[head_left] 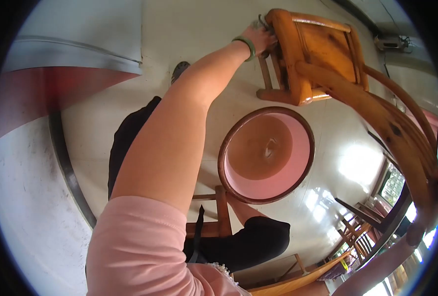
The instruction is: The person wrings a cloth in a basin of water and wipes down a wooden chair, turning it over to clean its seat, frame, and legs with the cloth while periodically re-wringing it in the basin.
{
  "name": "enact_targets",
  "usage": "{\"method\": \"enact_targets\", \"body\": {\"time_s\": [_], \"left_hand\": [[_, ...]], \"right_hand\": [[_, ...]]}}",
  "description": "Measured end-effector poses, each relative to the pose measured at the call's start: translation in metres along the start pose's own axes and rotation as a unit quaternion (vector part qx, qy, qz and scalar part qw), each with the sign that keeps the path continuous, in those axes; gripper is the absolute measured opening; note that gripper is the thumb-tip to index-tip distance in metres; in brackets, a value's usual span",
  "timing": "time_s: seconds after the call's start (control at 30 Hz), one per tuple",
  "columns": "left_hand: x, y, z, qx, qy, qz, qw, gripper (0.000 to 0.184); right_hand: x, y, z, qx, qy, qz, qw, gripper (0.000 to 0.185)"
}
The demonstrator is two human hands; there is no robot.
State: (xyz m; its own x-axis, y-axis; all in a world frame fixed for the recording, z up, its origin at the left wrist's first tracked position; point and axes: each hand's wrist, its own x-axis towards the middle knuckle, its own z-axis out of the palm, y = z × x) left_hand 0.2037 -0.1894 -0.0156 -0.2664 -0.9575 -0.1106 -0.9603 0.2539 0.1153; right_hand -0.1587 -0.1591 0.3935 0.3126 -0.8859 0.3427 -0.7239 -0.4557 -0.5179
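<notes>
A varnished wooden chair (327, 47) fills the upper right, its curved back reaching toward me on the right side. My left hand (260, 38), with a green bangle at the wrist, is stretched out to the chair's seat frame, fingers bent. A small dark bit shows by the fingers; what it is, I cannot make out. At the lower right, my right hand (416, 234) is closed at the end of the chair's back, partly in shade. Below the seat stands a bucket (283, 190) with a pink inside and brown rim, holding murky brown water (258, 148).
A low wooden stool (223, 217) is beside my bent leg (258, 237). Dark-edged furniture and more wooden chairs (357, 237) stand at the lower right. A grey and red panel (71, 74) and a white wall (31, 207) border the left. The pale floor (209, 29) shines near the window.
</notes>
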Motion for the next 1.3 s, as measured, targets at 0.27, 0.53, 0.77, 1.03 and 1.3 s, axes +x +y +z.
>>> {"method": "enact_targets", "body": {"time_s": [0.27,0.53,0.77,1.03,1.3], "left_hand": [[0.009,0.008,0.013,-0.408,0.092,-0.143,0.897,0.044],[-0.027,0.070,0.035,-0.453,0.157,-0.132,0.868,0.026],[-0.054,0.130,0.054,-0.254,0.237,-0.084,0.934,0.023],[-0.035,0.107,0.036,-0.182,0.089,-0.065,0.977,0.037],[-0.086,0.064,0.045,-0.311,0.173,-0.311,0.881,0.017]], "right_hand": [[0.011,0.007,-0.005,0.076,0.041,0.016,0.996,0.047],[0.000,-0.028,0.048,0.045,0.024,-0.203,0.978,0.035],[0.008,-0.023,0.013,0.035,0.035,0.141,0.989,0.038],[-0.013,-0.054,0.054,0.045,0.151,0.011,0.987,0.028],[0.016,0.018,-0.002,0.030,-0.006,0.092,0.995,0.028]]}}
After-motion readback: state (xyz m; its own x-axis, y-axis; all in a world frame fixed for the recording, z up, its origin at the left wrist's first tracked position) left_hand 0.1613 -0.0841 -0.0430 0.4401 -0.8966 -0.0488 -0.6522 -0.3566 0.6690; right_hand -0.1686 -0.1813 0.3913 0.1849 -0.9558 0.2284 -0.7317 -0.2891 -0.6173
